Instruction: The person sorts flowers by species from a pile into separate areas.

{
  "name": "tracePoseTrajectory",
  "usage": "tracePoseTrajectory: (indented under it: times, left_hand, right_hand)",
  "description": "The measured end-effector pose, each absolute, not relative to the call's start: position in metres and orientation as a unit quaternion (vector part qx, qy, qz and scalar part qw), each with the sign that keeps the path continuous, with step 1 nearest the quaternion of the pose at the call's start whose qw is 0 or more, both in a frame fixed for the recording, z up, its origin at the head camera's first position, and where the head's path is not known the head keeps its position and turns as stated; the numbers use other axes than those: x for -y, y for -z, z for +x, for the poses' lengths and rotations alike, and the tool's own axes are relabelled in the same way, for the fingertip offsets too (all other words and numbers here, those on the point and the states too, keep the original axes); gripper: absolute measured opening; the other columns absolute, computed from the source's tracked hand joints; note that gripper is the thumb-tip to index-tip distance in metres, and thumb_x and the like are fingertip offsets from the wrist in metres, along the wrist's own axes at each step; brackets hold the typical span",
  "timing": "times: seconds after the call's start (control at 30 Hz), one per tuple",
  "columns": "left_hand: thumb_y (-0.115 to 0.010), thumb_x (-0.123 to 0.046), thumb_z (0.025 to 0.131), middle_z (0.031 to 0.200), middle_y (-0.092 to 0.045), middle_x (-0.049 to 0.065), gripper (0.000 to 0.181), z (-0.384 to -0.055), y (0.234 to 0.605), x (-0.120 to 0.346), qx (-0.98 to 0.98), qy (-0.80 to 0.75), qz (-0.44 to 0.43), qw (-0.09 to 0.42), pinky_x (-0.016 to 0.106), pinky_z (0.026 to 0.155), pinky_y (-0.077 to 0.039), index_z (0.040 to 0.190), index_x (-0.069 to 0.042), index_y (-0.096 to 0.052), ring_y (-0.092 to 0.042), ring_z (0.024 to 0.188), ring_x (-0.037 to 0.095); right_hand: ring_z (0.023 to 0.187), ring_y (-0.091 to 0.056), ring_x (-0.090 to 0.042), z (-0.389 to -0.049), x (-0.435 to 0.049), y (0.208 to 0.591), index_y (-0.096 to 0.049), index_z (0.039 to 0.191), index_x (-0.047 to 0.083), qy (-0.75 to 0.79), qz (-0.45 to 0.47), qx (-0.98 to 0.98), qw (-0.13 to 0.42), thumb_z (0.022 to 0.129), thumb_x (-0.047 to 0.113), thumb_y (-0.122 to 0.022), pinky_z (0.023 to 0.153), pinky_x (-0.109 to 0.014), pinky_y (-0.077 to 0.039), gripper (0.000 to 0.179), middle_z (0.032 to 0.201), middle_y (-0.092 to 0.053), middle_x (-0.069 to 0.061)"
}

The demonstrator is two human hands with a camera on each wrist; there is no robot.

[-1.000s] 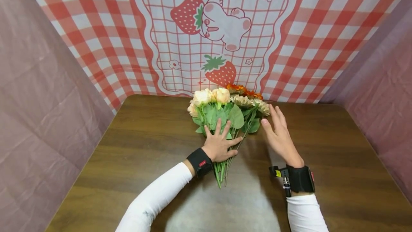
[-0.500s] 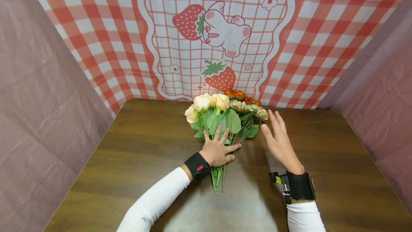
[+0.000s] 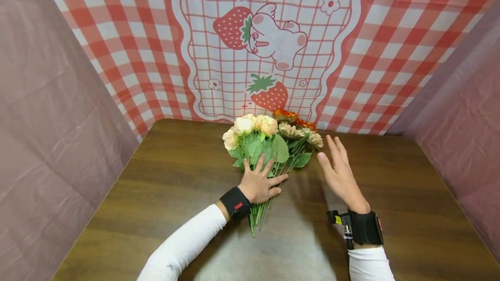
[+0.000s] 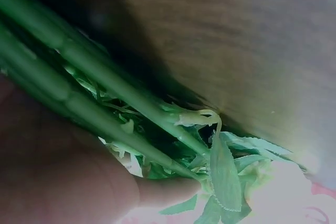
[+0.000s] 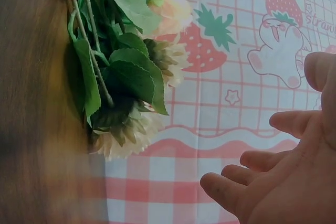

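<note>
A bunch of flowers lies on the brown table, heads toward the back. It has cream-peach roses (image 3: 244, 124) on the left, beige blooms (image 3: 291, 131) on the right and orange flowers (image 3: 287, 115) behind. My left hand (image 3: 258, 185) rests across the green stems (image 3: 256, 216), fingers spread and straight. In the left wrist view, thick stems (image 4: 121, 90) run along the palm, with leaves at their far end. To the right of the beige blooms, my right hand (image 3: 341, 177) is held with extended fingers, holding nothing. The right wrist view shows it apart from the flowers.
The wooden table (image 3: 168, 172) has a red-and-white checked cloth (image 3: 133, 55) with strawberry prints hanging behind it. Pinkish curtains (image 3: 58, 112) close in both sides. A small device (image 3: 343, 220) is strapped at my right wrist.
My left hand has shifted a little to the left and toward me, and the flowers and stem ends moved with it. The right hand stays nearly still. The head view has tilted slightly.
</note>
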State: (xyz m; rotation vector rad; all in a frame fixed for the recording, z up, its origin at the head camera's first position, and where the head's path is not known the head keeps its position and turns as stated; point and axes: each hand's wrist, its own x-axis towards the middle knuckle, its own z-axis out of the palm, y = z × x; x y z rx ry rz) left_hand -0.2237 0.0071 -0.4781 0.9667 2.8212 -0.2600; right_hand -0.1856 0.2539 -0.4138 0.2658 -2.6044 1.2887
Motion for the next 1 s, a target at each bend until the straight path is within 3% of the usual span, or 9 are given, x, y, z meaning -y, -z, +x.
tracePoseTrajectory:
  times: [0.53, 1.0]
  left_hand:
    - [-0.023, -0.061, 0.103, 0.167, -0.005, 0.005, 0.059, -0.219, 0.481, 0.005, -0.949, 0.071, 0.292, 0.100, 0.073, 0.111, -0.008, 0.158, -0.042, -0.015, 0.007, 0.152, 0.034]
    - [-0.020, -0.050, 0.107, 0.168, -0.001, 0.004, 0.055, -0.218, 0.481, 0.018, -0.955, 0.067, 0.261, 0.123, 0.072, 0.112, -0.005, 0.159, -0.038, -0.007, 0.011, 0.152, 0.033]
  right_hand:
    - [0.148, -0.008, -0.046, -0.183, -0.251, 0.412, -0.015, 0.160, 0.016, -0.436, 0.093, 0.888, 0.111, 0.106, 0.033, -0.044, 0.108, -0.071, -0.017, 0.063, 0.165, -0.001, -0.019]
    - [0.149, -0.006, -0.045, -0.181, -0.252, 0.409, -0.014, 0.160, 0.018, -0.437, 0.097, 0.888, 0.105, 0.106, 0.034, -0.044, 0.108, -0.071, -0.019, 0.064, 0.165, 0.001, -0.018]
